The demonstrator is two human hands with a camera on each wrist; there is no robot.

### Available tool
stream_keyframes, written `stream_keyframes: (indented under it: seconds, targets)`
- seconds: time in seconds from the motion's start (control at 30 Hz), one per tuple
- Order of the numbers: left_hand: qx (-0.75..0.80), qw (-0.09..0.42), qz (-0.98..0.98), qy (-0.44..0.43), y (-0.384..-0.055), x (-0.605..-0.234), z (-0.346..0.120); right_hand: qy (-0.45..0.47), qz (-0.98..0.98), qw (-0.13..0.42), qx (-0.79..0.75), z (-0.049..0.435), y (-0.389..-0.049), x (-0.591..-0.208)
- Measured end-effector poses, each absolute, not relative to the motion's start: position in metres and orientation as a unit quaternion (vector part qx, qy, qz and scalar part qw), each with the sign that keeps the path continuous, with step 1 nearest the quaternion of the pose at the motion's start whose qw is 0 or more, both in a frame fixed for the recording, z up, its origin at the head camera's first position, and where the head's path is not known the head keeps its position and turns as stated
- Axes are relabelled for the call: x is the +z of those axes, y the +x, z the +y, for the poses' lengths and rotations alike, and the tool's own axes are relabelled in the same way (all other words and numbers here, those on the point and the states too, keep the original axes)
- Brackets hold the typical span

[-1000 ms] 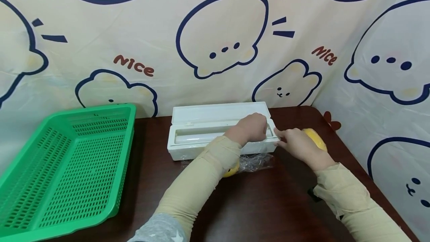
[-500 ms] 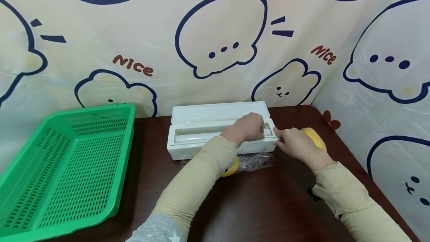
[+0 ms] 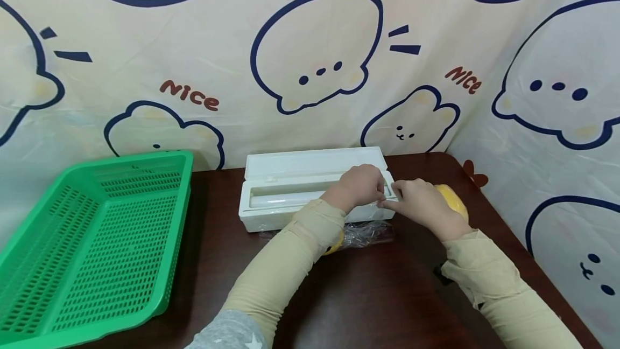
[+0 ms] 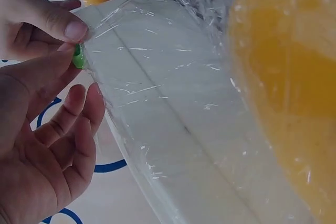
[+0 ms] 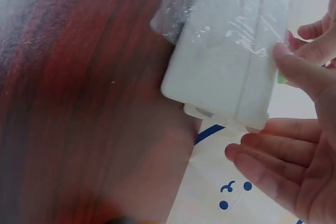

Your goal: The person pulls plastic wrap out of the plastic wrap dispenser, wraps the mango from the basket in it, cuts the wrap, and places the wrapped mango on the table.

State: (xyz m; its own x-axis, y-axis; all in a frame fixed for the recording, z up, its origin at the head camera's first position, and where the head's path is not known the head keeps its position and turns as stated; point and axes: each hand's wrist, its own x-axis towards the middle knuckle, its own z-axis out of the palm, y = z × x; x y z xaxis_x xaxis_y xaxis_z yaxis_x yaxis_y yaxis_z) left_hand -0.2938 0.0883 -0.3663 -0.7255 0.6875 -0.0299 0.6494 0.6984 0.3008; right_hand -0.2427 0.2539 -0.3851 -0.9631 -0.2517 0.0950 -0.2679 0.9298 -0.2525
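A white cling film dispenser box (image 3: pixel 276 217) stands with its lid (image 3: pixel 310 165) raised, a film roll (image 3: pixel 281 198) lying inside. Clear film (image 4: pixel 157 77) clings over its front. Near the right end, my left hand (image 3: pixel 360 185) reaches over the rim. Its thumb and forefinger pinch a small green slider (image 4: pixel 79 57) at the box's edge, while the other fingers curl loosely. My right hand (image 3: pixel 418 203) is at the right corner. Its thumb (image 5: pixel 296 69) presses the film-covered edge, and its other fingers extend loosely beside the end of the box.
Bunched clear film (image 3: pixel 368 233) lies before the box, with a yellow wrapped object (image 3: pixel 335 244) partly behind my left forearm. Another yellow object (image 3: pixel 452 201) sits beyond my right hand. A green plastic basket (image 3: pixel 186 220) stands at left on the dark wooden table (image 3: pixel 368 290).
My right hand has moved left along the box's edge, toward my left hand. The left hand, after a slight shift, stays over the box's right part. The view has drifted slightly.
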Motion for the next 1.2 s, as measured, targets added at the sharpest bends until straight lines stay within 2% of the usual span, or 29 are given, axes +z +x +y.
stream_keyframes:
  seconds: [0.17,0.67,1.2]
  targets:
    - [0.132,0.062,0.919,0.365,-0.295,-0.367,0.087,0.146,-0.980,0.047,0.129,0.255,-0.243,-0.390]
    - [0.136,0.092,0.919,0.359,-0.295,-0.363,0.075,0.182,-0.974,0.060,0.123,0.259,-0.241,-0.391]
    - [0.102,0.069,0.931,0.343,-0.287,-0.361,0.054,0.182,-0.976,0.055,0.103,0.258,-0.241,-0.392]
